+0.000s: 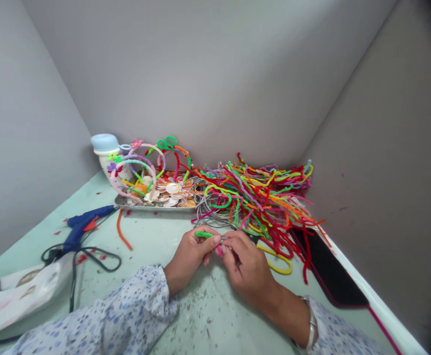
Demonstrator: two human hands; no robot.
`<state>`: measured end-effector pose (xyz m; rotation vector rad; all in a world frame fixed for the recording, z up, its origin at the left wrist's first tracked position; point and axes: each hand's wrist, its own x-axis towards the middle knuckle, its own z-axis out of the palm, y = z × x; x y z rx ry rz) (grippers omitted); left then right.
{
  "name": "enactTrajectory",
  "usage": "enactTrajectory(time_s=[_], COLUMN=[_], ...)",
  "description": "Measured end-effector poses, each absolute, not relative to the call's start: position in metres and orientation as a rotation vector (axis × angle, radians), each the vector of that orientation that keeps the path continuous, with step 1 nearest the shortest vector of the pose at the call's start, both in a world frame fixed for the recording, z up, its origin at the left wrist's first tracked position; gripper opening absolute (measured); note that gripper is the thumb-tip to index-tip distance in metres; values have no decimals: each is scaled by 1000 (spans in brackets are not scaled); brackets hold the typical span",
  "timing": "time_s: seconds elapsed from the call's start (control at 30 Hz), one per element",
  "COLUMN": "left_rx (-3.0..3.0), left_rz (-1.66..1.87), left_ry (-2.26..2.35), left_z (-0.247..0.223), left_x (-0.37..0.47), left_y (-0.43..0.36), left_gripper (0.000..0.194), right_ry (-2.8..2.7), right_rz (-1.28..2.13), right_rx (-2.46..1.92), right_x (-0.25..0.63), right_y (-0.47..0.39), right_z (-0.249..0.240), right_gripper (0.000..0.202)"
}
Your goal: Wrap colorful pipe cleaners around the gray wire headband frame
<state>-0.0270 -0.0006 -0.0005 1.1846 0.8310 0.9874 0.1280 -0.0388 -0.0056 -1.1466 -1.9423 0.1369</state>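
Within left hand (191, 254), fuzzy green strip (203, 234)

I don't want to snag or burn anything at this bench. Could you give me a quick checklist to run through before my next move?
1. Green fuzzy strip held: ok, pinched in the left hand.
2. Pink piece gripped firmly: cannot tell; the right hand partly hides it.
3. Glue gun away from both hands: ok, it lies on the table to the left.
4. Glue gun cool: cannot tell by sight.
5. Phone free of strands: not ok, red strands overlap its edge.
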Motion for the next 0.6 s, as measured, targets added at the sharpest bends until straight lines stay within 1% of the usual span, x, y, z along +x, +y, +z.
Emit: enactTrajectory(time_s=[0.3, 0.6], left_rx=[1142, 1080], left_rz=[979, 991], left_ry=[810, 824], left_z=[-1, 0], left_x=[-27, -26], left_y=[0, -2], left_gripper=[25, 25], right_ry=[-1910, -1961], right_rz=[140, 215], right_rx=[-1113, -1142], right_x=[129, 129], right_y=[-36, -37], right_z=[-9, -10], right_gripper=[15, 20])
